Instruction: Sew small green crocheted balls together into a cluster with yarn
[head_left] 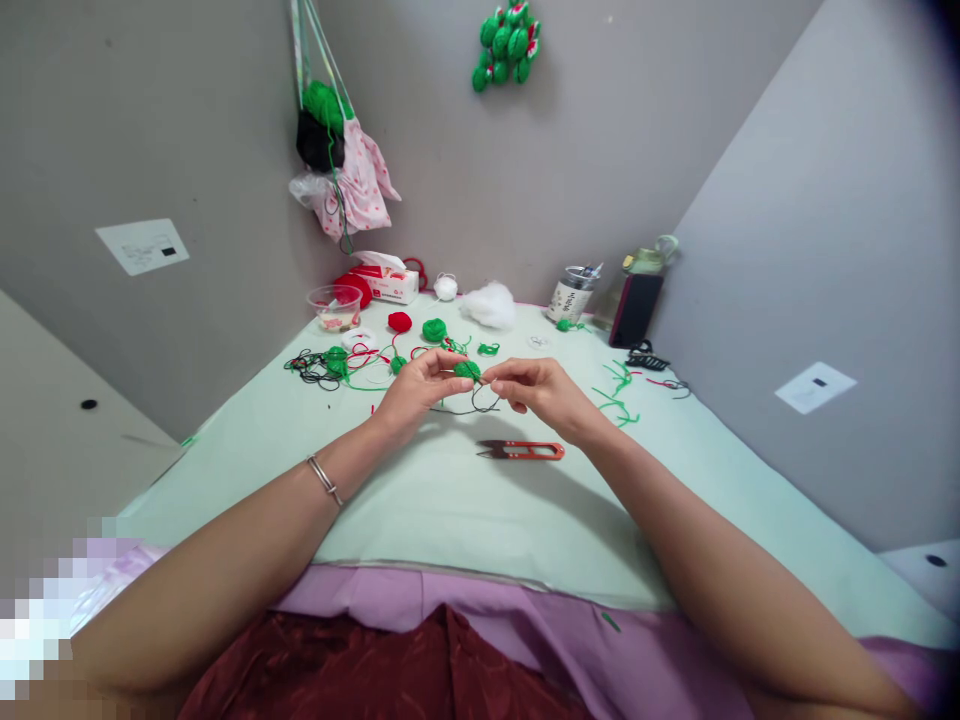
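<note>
My left hand (421, 388) pinches a small rounded green crocheted piece (468, 370) between thumb and fingers, just above the table. Close on its right, my right hand (538, 388) is closed in a pinch at the piece's edge. What lies between those fingertips is too small to make out. A dark thread (486, 402) loops down below the fingertips. Orange-handled thread snips (521, 450) lie on the table nearer to me, their blades pointing left.
Behind my hands lie a green yarn ball (434, 329), a red ball (400, 322), white stuffing (489, 305) and a tissue box (386, 280). Tangled black yarn (311, 370) is at left. Green yarn scraps (619, 395), a pen can (571, 295) and a phone (636, 310) are at right.
</note>
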